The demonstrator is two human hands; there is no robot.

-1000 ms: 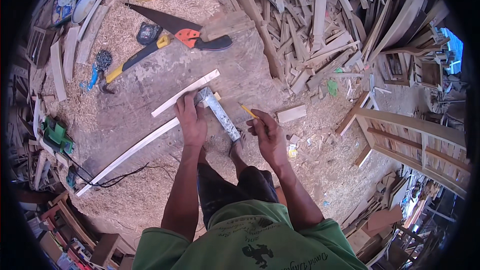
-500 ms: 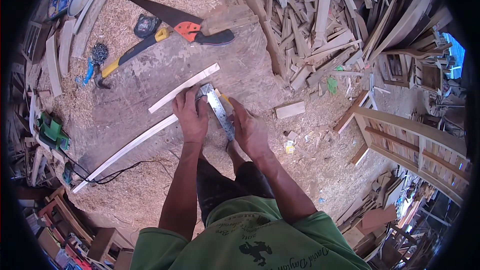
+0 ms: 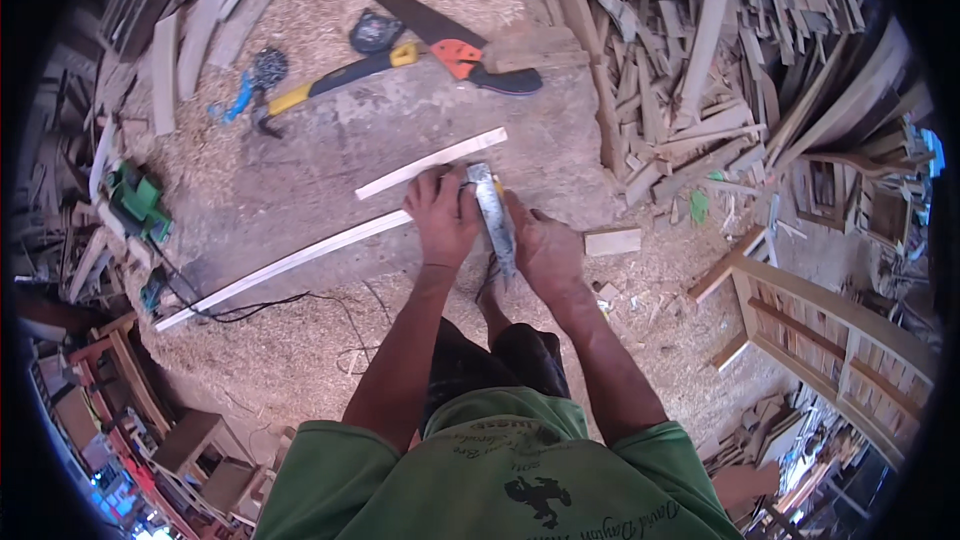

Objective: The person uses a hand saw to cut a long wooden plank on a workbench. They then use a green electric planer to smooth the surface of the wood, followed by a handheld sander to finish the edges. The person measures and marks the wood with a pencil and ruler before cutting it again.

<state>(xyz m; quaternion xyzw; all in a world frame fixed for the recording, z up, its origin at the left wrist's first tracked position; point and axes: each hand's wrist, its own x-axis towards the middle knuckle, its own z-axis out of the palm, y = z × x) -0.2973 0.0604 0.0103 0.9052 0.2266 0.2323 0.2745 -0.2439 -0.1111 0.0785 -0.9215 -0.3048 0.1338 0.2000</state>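
A long, thin pale wooden strip (image 3: 290, 266) lies across the workbench, its right end under my left hand (image 3: 443, 218). The fingers of that hand are bent over the strip and press at the top end of a metal square (image 3: 492, 215), whose wide blade points toward me. My right hand (image 3: 547, 252) is closed beside the blade, pinching a slim yellow pencil (image 3: 498, 184) along its edge; most of the pencil is hidden by the fingers. Just beyond my left hand, a shorter wooden strip (image 3: 432, 163) lies on the bench.
A handsaw (image 3: 460, 55), a claw hammer (image 3: 340, 75) and a dark tape measure (image 3: 376, 32) lie at the bench's far side. A green power tool (image 3: 138, 202) with a black cord sits left. A small wood block (image 3: 612, 241) lies right, near a wooden frame (image 3: 800, 320). Offcuts (image 3: 690, 70) pile up far right.
The whole view has shifted, so the bench and tools appear farther right. Both hands keep nearly the same places at the square and strip, with the right hand slightly turned.
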